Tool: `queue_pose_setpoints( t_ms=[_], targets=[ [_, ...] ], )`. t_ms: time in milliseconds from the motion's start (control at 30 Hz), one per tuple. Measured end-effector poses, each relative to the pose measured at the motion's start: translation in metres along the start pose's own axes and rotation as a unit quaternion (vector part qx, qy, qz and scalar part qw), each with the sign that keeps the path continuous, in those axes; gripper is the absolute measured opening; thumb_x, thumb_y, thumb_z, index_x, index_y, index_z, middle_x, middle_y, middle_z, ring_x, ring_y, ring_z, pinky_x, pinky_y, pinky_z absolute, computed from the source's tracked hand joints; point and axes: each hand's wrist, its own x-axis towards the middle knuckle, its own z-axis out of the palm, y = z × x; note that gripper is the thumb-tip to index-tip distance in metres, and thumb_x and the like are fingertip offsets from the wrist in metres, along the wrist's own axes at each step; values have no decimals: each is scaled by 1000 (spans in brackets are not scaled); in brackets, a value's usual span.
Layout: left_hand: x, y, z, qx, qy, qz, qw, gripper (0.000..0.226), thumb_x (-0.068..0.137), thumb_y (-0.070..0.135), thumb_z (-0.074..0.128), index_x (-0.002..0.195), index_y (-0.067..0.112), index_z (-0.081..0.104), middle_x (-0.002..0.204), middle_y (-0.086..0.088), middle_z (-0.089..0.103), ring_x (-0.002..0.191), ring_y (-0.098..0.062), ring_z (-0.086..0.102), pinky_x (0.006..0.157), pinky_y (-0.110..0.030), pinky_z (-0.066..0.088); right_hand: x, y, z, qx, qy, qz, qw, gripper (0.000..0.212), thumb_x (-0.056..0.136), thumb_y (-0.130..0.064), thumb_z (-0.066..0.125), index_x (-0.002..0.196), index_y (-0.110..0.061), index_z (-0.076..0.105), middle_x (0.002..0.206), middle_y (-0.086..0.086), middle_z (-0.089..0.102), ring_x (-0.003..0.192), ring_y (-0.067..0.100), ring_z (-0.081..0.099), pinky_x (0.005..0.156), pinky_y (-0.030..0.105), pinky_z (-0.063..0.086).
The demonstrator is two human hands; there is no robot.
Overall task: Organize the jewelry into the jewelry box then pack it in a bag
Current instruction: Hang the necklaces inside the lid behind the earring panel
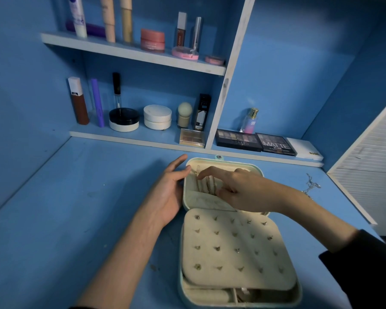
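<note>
**Head view: both hands at the open jewelry box**

The jewelry box [181,273] lies open on the blue desk surface [76,208], toward its front edge. The left hand [168,196], fingers straight, rests against the left edge of the lid [234,163]. The right hand [243,192] reaches into the lid, index finger stretched over the hanging necklaces [210,186]. Whether it pinches one cannot be told. A loose chain [311,184] lies near the surface's right edge.

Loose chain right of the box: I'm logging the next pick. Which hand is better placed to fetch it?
Probably the right hand: the chain lies on its side, while the left hand rests against the jewelry box opposite.
</note>
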Motion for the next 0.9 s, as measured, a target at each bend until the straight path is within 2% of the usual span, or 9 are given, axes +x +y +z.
queue_pose_setpoints(
  t_ms=[167,267,333,467,633,700,767,833,900],
  targets=[
    [0,0,0,12,3,-1,1000,42,94,5,47,132,23,51,89,-6,68,80,-18,62,65,-31,52,3,-3,-4,-4,-12,-1,1000,46,92,-8,40,129,-35,45,63,-21,34,62,-5,36,71,27,33],
    [0,0,0,11,4,-3,1000,42,94,5,46,132,23,51,87,-5,68,79,-18,62,61,-30,54,3,-5,-6,6,-12,-8,1000,53,89,-6,40,126,-43,50,58,-19,40,58,-4,41,68,26,34],
    [-1,0,1,6,3,-4,1000,42,94,4,46,132,22,50,87,-5,68,79,-18,62,64,-30,53,2,-5,-7,7,-13,-14,1000,55,89,-6,40,126,-46,49,60,-21,42,59,-5,43,68,25,35],
    [-1,1,2,7,3,-2,1000,42,94,4,46,133,22,50,85,-5,68,78,-18,62,63,-31,54,1,-4,-5,-2,-19,-20,1000,50,92,-8,39,130,-39,42,78,-16,48,75,10,46,78,31,42],
    [-1,1,1,9,4,-3,1000,42,94,4,47,133,21,50,86,-6,68,77,-18,62,65,-32,53,2,-2,-4,-3,-24,-24,999,43,92,-9,40,125,-36,48,74,-17,45,75,11,44,76,30,40],
    [-1,1,1,9,4,-3,1000,42,94,4,47,133,22,50,85,-5,68,77,-18,62,65,-32,53,2,-1,-6,15,-33,-20,999,42,92,-8,41,122,-35,52,77,-18,49,78,11,45,75,27,37],
    [-1,1,1,7,4,-4,1000,43,94,5,47,133,22,50,86,-5,68,78,-18,62,65,-32,53,2,1,-5,33,-44,-20,998,39,93,-9,42,120,-33,54,92,-12,57,83,12,48,75,24,37],
    [-1,1,1,5,3,-4,1000,43,94,5,47,133,22,50,87,-5,69,79,-18,63,65,-32,53,2,3,-5,55,-49,-24,997,37,93,-7,43,119,-30,57,102,-12,59,88,9,50,73,13,38],
    [-1,1,1,6,3,-3,1000,43,94,4,46,133,22,50,87,-4,69,78,-18,64,62,-30,54,3,5,-4,85,-51,-27,995,36,93,-5,43,118,-25,60,103,-14,58,93,6,52,74,4,35]
  ],
)
